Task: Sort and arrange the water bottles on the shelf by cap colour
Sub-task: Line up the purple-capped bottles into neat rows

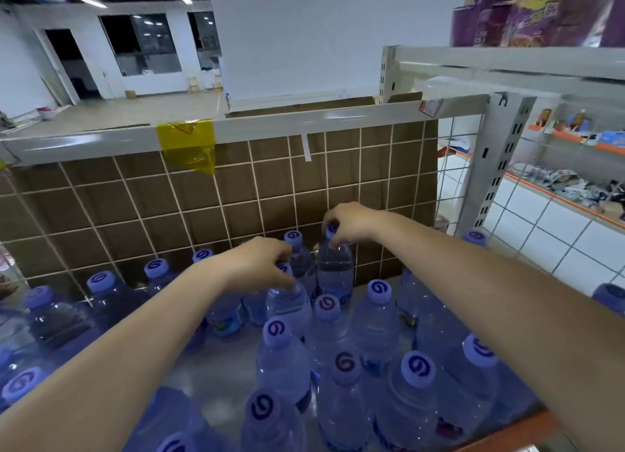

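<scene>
Water bottles [341, 397] crowd the shelf [216, 377] beneath your arms in the head view, all clear, ribbed plastic with a blue tint, each topped by a round lavender-blue cap stamped with a dark swirl. They stand upright in loose rows on a pale, glossy shelf surface that shows between them nearer to you than your left hand.

Your right hand [350, 223] reaches farthest, palm down, wrist bent, with fingertips curled over the cap and neck of one bottle [334, 269] standing close to the back of the shelf; it grips that bottle from above. Your left hand [260, 262] sits lower and nearer, just left of the right one, fingers curled down round the cap and shoulder of a second bottle [289, 303], whose cap is mostly hidden under the fingers. Between the two hands a third capped bottle [297, 248] stands just behind your left fingers.

Beyond both hands rises a white wire grid [135, 215] of square cells, backed by flat brown cardboard [389, 188]. Above it runs a smooth white metal rail [270, 123] carrying a crinkled patch of translucent yellow tape [189, 144]. Right of your right hand stands a perforated white upright [497, 160], and purple printed packages [541, 12] rest on the shelf overhead.
</scene>
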The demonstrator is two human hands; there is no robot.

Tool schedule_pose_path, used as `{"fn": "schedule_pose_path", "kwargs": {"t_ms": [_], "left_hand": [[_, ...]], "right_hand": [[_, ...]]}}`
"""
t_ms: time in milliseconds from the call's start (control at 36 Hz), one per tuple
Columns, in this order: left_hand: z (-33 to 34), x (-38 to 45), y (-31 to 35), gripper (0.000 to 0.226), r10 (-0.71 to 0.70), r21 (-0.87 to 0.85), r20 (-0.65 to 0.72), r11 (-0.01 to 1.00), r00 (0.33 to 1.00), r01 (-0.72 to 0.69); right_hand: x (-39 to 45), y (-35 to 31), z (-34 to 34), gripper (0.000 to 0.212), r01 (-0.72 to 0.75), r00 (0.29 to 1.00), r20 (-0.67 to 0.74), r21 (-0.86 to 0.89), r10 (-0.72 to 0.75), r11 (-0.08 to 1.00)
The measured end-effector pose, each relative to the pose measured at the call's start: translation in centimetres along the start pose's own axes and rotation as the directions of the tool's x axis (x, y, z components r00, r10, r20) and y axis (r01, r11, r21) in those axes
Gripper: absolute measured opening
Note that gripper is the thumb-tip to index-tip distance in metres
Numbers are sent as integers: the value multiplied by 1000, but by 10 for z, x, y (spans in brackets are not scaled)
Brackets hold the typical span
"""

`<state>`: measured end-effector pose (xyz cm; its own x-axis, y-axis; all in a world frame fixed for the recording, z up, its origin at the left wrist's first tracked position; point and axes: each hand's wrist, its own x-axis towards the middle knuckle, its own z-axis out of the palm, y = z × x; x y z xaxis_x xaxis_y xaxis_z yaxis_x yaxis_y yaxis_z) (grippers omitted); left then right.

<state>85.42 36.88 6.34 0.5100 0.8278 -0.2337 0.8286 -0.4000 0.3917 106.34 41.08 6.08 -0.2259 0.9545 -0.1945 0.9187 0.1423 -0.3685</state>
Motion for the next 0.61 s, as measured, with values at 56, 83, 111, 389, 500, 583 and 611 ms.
{"fn": "schedule_pose_path", "kwargs": {"t_ms": [56, 83, 111, 389, 500, 583, 611], "left_hand": [[0, 7, 10, 26, 22, 39, 7, 999, 1000, -22], [-1, 11, 15, 25, 39, 65, 6, 997, 999, -39], [-1, 14, 20, 24, 58, 92, 1, 994, 998, -58], [1, 45, 60, 22, 152, 92, -35, 985, 988, -148], [6, 57, 77, 21, 184, 73, -54, 981, 981, -180], [10, 66, 85, 19, 187, 69, -68, 981, 980, -183], [12, 69, 87, 19, 185, 66, -74, 981, 980, -180]], "right_hand": [[-5, 4, -7, 57, -3, 1000, 23, 50, 1, 999], [-8, 7, -11, 59, -7, 1000, 29, 69, 5, 998], [-11, 10, -17, 58, -15, 1000, 28, 65, 13, 998], [-53, 48, -53, 10, -160, 974, 139, -148, 181, 976], [-67, 55, -54, 33, -258, 924, 228, -215, 306, 942], [-73, 66, -49, 46, -334, 879, 284, -203, 382, 920], [-75, 68, -47, 43, -352, 877, 284, -171, 388, 920]]}}
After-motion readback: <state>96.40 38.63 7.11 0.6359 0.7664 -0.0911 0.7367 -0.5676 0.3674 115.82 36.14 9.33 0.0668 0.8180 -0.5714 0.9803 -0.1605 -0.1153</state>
